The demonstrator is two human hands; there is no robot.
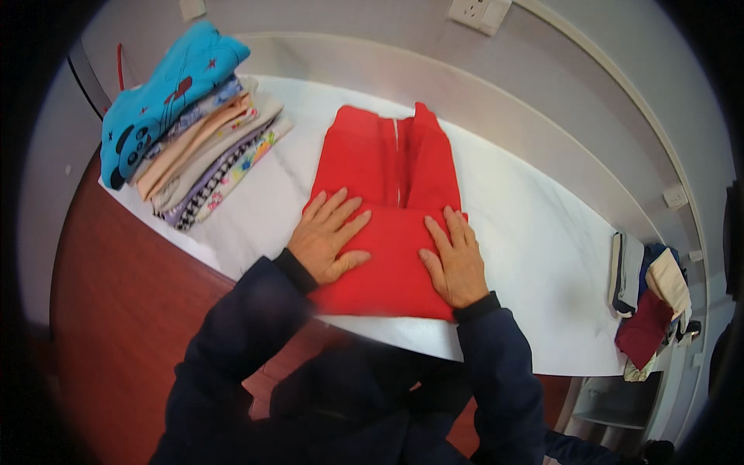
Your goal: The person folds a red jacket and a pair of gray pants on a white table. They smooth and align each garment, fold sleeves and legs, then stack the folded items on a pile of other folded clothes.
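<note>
A red garment (387, 263) lies on the white marbled table (535, 271), its near part folded over as a flat panel. Beyond the fold, two red lengths run away from me, with a thin pale line between them. My left hand (329, 239) rests flat on the left side of the panel, fingers spread toward the fold's edge. On the right side my right hand (455, 260) also presses down flat, its fingers slightly apart and fingertips near the same edge. Neither hand grips the cloth.
A stack of folded clothes (209, 147) stands at the far left, topped by a blue garment (167, 89) with a panda print. At the right end lies a smaller pile with a maroon cloth (645, 325) and a beige one (668, 280). A wall socket (479, 13) is behind the table.
</note>
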